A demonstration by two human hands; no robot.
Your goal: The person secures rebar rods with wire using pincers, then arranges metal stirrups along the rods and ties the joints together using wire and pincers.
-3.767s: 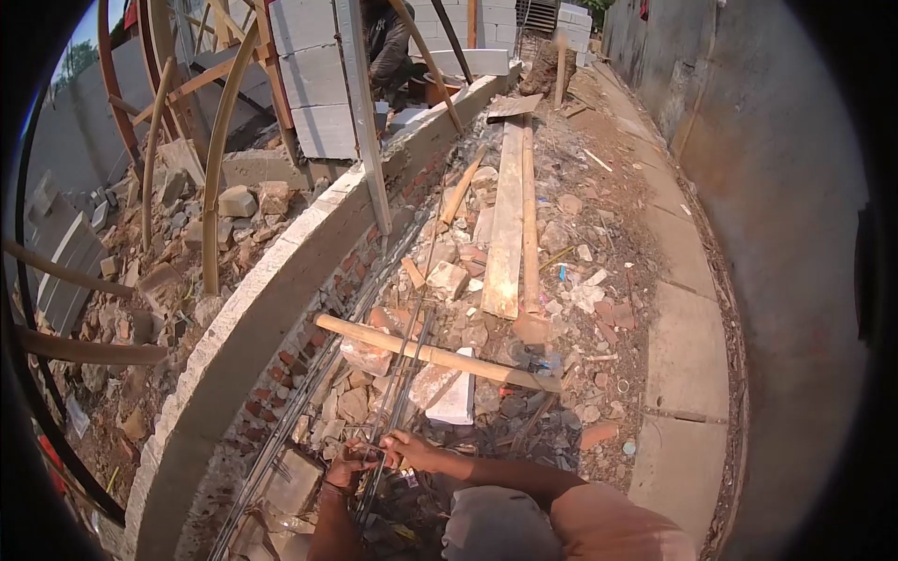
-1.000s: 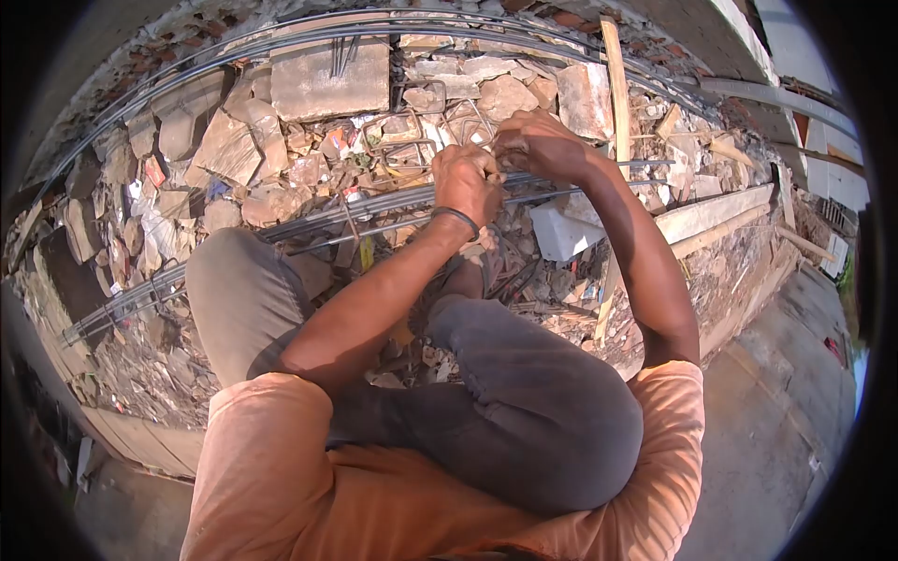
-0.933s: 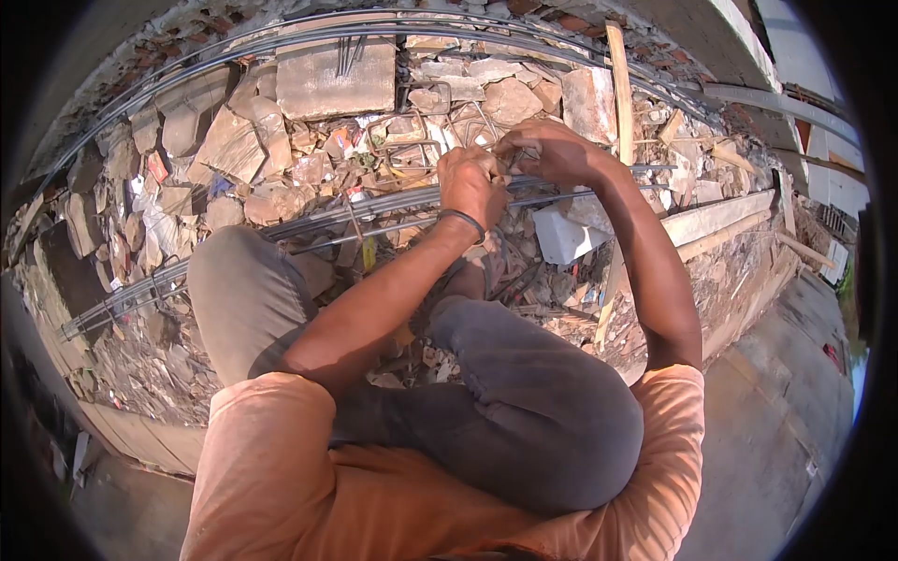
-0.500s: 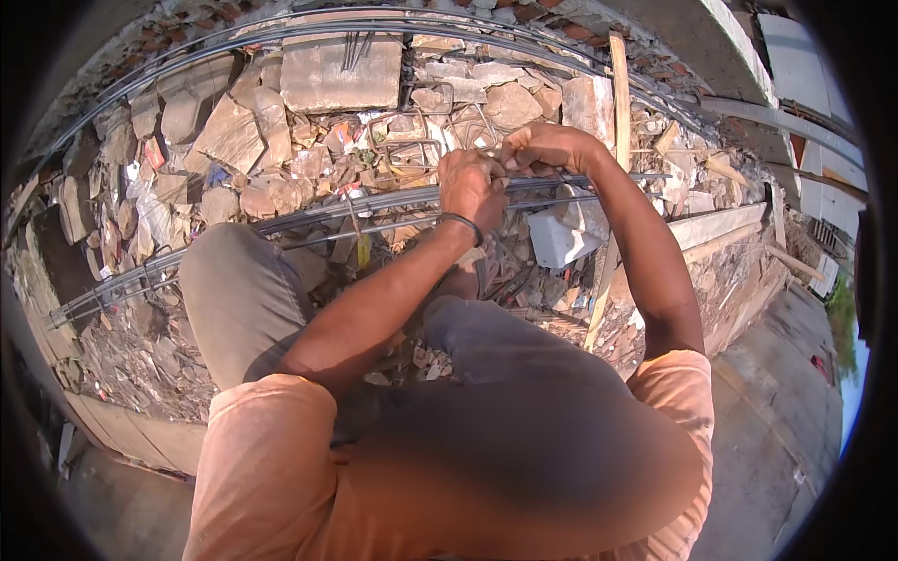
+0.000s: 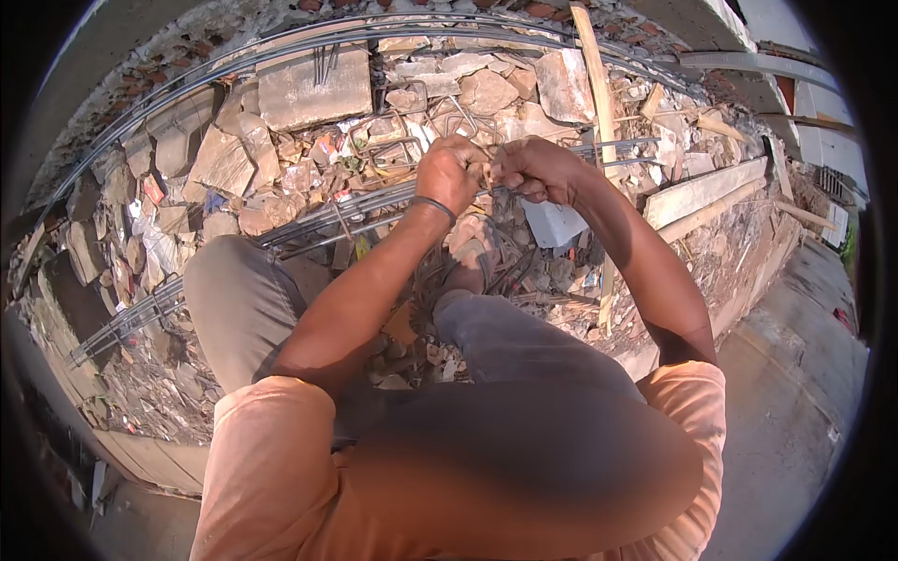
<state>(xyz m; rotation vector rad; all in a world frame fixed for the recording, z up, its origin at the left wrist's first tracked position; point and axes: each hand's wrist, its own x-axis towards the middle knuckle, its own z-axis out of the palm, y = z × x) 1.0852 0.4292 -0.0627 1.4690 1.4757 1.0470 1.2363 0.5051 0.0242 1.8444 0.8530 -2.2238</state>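
Across the steel rods (image 5: 304, 224), just ahead of the crouching person's knees, the left hand (image 5: 451, 174) and right hand (image 5: 537, 170) work close together, with only a narrow gap between their fingers. Both have the fingers bent inward; whether they are clamped on a rod or on some thin piece between them I cannot tell. The rods run out on both sides of the hands, with their near ends beyond the right hand and a long stretch trailing down to the left of the left hand. Bent metal loops (image 5: 385, 150) lie to the left of the left hand, and a white block (image 5: 556, 222) sits just below the right hand.

A likely trouble is the bundle rolling or sliding, since the ground under it looks to be loose rubble (image 5: 224, 161); a push from either hand could shift it. With the fingers so close to the metal, a slip could pinch or scrape bare skin. The foot (image 5: 470, 245) sits just below the left hand, so a rod that dropped might strike it. A loop could also catch on a wooden stick (image 5: 591, 65) or a stone if the bundle were dragged.
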